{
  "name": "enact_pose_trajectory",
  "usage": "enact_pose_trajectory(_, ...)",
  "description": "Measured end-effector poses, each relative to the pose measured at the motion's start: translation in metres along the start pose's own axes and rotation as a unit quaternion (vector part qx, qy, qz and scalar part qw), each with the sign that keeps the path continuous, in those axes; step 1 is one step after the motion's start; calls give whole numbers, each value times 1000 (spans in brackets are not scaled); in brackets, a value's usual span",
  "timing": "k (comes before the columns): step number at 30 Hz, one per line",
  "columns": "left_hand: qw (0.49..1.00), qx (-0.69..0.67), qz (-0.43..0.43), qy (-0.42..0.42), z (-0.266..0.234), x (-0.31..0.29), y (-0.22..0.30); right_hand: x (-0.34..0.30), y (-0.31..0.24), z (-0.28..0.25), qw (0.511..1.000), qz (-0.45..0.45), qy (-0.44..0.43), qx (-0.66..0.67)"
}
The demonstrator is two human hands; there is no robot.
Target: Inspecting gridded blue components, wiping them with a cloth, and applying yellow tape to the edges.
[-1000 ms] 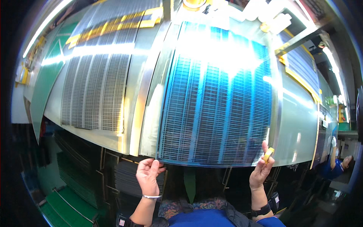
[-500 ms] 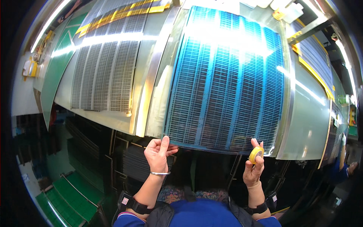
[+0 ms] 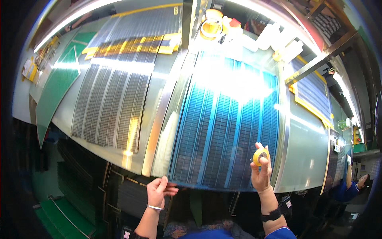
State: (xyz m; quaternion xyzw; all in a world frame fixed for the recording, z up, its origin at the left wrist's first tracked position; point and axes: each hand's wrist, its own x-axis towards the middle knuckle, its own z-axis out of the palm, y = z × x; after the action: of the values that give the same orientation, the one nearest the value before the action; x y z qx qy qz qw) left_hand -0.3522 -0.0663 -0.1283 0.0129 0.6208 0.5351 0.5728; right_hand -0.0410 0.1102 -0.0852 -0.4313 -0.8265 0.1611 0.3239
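A large blue, shiny sheet [image 3: 215, 155] with a dark grid pattern lies on the lit glass table in front of me. At its near left corner, my left hand [image 3: 156, 192] has thumb and fingers closed on the edge. My right hand [image 3: 261, 177] is over the sheet's near right part and holds a small roll of yellow tape [image 3: 260, 156] between thumb and fingers. A silver bracelet [image 3: 155, 208] is on my left wrist, and a black strap [image 3: 274, 214] circles my right forearm.
Left of a metal divider [image 3: 159, 131] lies a grey patterned sheet [image 3: 111, 107]. A green board [image 3: 57, 95] leans farther left. White bottles [image 3: 268, 36] and orange tape rolls [image 3: 211, 28] stand at the back. A metal post [image 3: 324, 55] crosses the back right. Another person [image 3: 352, 189] is at far right.
The view has tilted up, so the table sits lower and more of its back shows. My right hand with the tape has moved from the near edge to over the sheet.
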Motion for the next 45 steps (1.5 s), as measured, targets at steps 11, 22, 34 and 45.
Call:
enact_pose_trajectory(11, 815, 579, -5, -2, 62, 4, 143, 23, 109, -27, 988, 124, 90, 33)
enact_pose_trajectory(22, 492, 590, 636, 68, 365, 308, 218, 8, 120, -25, 980, 175, 47, 80)
enact_pose_trajectory(34, 612, 473, 633, 40, 374, 304, 251, 13, 122, -22, 983, 155, 69, 75)
enact_pose_trajectory(45, 771, 320, 545, 75, 50, 98, 187, 12, 124, -16, 986, 131, 80, 62)
